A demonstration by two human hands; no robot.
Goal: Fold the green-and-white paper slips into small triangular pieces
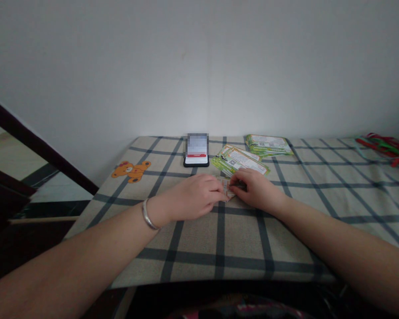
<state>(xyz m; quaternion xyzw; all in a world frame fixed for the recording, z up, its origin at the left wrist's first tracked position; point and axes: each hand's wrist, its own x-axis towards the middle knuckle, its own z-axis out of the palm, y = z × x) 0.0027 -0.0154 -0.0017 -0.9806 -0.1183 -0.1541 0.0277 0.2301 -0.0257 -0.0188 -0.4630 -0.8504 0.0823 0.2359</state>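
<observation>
The left hand point(193, 197) and right hand point(256, 190) curl inward, their fingertips pinching a small folded paper point(226, 188) between them, near the middle of a plaid cloth point(219, 239), with open room toward its near edge at 6 o'clock and green leaflets point(239, 160) just beyond at 12 o'clock.

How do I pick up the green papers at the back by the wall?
Pinch the green leaflet stack at its right end, coming from the right. It lies flat on the checked cloth, and that end looks freest, because its left end sits near the other leaflet pile.
</observation>
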